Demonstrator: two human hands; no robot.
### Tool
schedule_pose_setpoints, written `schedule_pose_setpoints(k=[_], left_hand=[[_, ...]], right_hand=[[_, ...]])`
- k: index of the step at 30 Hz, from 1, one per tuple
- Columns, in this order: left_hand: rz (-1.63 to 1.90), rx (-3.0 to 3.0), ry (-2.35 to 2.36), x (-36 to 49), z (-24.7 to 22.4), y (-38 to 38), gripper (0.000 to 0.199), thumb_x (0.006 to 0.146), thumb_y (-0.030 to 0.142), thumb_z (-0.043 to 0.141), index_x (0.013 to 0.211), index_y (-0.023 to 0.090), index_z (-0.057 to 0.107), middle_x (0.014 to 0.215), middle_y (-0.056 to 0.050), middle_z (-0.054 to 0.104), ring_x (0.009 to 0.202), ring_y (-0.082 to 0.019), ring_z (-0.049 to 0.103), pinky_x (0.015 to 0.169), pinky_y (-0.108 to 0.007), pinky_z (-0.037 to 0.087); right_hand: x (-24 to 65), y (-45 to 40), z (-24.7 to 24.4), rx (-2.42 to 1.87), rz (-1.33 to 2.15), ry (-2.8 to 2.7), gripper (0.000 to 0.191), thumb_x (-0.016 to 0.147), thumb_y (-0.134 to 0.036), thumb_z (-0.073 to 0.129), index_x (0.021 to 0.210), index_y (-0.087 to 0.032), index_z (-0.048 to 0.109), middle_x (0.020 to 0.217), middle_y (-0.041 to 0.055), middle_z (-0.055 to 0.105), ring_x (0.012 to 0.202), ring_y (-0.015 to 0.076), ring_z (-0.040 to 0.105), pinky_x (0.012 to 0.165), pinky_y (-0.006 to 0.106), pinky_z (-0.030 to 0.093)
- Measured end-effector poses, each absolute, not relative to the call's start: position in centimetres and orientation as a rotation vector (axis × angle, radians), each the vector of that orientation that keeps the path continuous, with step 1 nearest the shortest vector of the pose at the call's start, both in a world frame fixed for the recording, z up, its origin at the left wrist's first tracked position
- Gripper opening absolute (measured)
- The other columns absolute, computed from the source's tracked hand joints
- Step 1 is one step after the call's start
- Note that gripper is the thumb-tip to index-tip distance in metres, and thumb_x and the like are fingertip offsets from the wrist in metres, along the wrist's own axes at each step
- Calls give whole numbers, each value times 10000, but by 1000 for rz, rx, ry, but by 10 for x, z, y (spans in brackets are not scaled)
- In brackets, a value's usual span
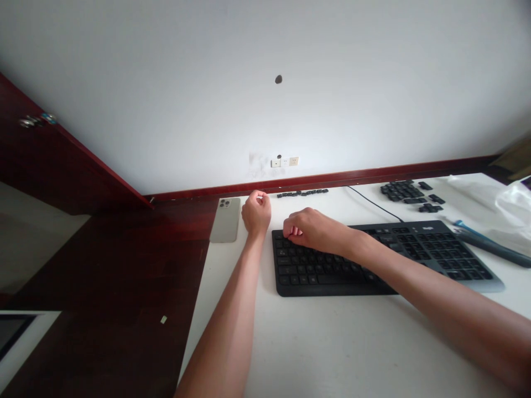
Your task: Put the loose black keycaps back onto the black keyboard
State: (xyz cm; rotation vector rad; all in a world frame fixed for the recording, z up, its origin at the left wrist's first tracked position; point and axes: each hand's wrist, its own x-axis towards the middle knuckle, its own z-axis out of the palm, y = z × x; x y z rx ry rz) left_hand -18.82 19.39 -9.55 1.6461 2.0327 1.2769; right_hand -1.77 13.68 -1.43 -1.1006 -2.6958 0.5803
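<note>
A black keyboard [332, 279] lies on the white table; its left part bears keycaps, while the right part shows a grid of dark squares without clear legends. My right hand [315, 229] rests over the keyboard's upper left corner with its fingers curled in; anything under or between them is hidden. Left of the keyboard, my left hand [256, 214] is closed, thumb and fingers drawn together, and I cannot make out what it holds. Just behind the hands, a row of loose black keycaps [302, 193] runs along the table's back edge.
More loose keycaps [400, 192] are clustered at the back right, near the keyboard cable [373, 203]. A phone [226, 220] lies at the left edge. On the right are a dark-handled tool [495, 247] with a blue part and a crumpled plastic bag [508, 207].
</note>
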Motion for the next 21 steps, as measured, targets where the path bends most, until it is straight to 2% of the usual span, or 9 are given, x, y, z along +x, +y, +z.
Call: schedule_pose_setpoints(k=[11,21], left_hand=[[1263,1650,2025,-188,-92,191,160,932,284,528,863,247,667,731,0,695,649,-184,602,612,-264,327],[1250,1652,2038,-188,-93,192,171,940,286,525,877,245,679,741,-7,702,674,-194,623,632,-269,356]], right_hand=[[-19,137,-17,-1136,624,-2662,225,808,-38,610,903,-185,750,867,30,745,791,163,650,712,250,469],[-19,137,-16,-1096,550,-2701,250,833,-6,604,857,-191,771,905,42,764,824,189,684,750,283,479]])
